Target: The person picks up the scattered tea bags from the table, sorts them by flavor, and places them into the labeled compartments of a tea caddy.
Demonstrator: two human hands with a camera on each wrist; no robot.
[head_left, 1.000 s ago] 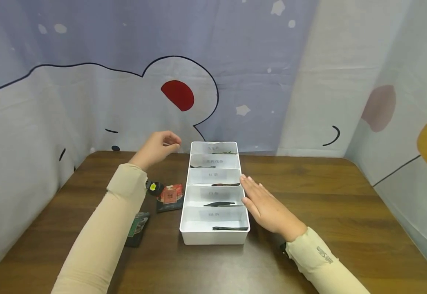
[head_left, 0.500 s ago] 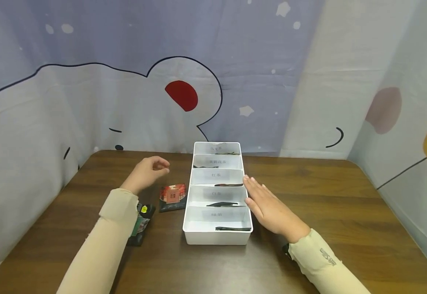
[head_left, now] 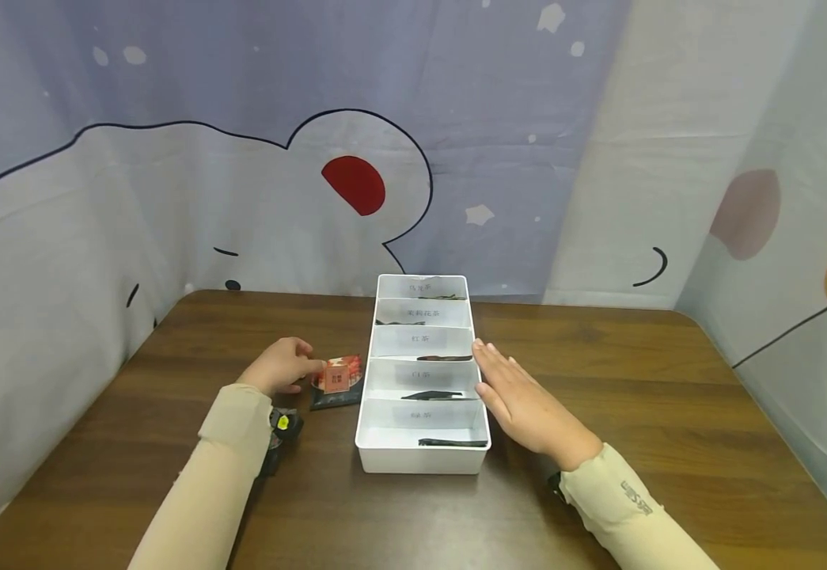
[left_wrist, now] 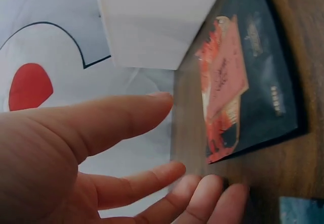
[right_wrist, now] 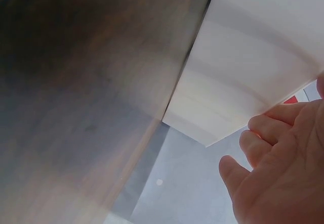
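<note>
A long white divided tray [head_left: 365, 443] stands in the middle of the brown table, with a dark tea packet lying in each labelled compartment. My right hand [head_left: 520, 400] lies flat with straight fingers against the tray's right wall [right_wrist: 243, 77]. My left hand [head_left: 281, 368] hovers low at the left edge of a red and black tea packet [head_left: 338, 380] that lies on the table beside the tray. In the left wrist view its fingers [left_wrist: 126, 118] are spread and relaxed just short of that packet [left_wrist: 243, 82], holding nothing.
A second dark green packet [head_left: 271, 443] lies partly under my left forearm, near a black wrist device with a yellow dot [head_left: 283, 423]. Fabric curtains with a cartoon print wall in the table at the back and both sides.
My left hand has dropped from beside the tray's far end, back and down to the red packet's left edge. The right hand has stayed against the tray.
</note>
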